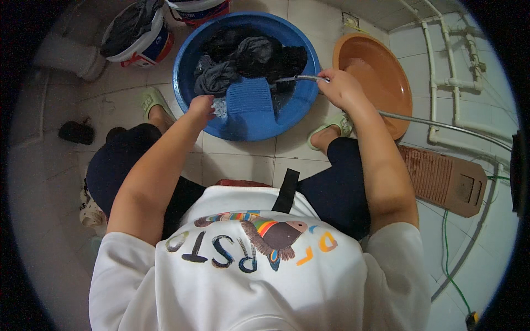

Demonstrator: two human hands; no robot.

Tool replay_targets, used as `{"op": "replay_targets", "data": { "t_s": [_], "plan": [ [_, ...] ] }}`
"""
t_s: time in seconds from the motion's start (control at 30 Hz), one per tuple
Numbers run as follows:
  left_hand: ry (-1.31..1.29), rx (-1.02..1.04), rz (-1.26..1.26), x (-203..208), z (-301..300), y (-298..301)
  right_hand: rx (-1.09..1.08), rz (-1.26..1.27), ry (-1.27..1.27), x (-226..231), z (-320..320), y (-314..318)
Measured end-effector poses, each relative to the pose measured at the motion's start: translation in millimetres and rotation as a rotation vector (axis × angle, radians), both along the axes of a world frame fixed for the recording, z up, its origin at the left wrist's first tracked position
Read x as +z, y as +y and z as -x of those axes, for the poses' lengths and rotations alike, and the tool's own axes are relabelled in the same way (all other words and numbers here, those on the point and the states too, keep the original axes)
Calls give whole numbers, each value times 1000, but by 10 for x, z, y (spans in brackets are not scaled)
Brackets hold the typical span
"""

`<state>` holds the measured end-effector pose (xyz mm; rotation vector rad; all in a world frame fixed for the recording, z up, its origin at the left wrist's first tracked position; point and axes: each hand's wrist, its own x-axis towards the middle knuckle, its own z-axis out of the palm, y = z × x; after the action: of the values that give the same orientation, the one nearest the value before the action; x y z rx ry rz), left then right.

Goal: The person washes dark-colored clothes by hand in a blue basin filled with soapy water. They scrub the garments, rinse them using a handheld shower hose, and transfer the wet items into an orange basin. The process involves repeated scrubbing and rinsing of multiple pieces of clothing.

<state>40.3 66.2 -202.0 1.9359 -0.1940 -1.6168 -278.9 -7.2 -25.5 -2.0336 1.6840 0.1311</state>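
Observation:
A round blue tub (184, 55) stands on the floor in front of me, with dark wet clothes (251, 52) heaped in its far half. A ribbed blue washboard (249, 101) slopes into its near side, and sudsy water shows beside it. My right hand (340, 89) is closed around a thin grey hose (312, 78) at the tub's right rim, its end pointing in over the water. At the near-left side of the tub, my left hand (202, 108) has its fingers curled beside the washboard. Whatever lies within those fingers is hidden.
An orange basin (381, 71) leans beside the tub on the right. A brown washboard (441, 179) lies near white wall pipes (433, 83), with a green cord (446, 248) below it. At the back left stand a bucket of dark cloth (160, 41) and another bucket (199, 14).

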Motion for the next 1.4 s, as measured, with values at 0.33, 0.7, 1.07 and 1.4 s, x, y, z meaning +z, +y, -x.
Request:
{"op": "replay_targets", "data": {
  "t_s": [0.33,0.7,1.07,1.4],
  "plan": [
    [-1069,-930,404,-697,-269,-639,-86,-23,0,-183,-10,-47],
    [-634,-1416,-116,-893,-203,-234,-91,-23,-31,-253,50,-72],
    [-164,-226,719,1772,-527,-914,-76,-38,6,-79,87,-87],
    [259,43,1165,3046,-219,-631,-50,-13,-18,-63,161,-119]
  ]
}}
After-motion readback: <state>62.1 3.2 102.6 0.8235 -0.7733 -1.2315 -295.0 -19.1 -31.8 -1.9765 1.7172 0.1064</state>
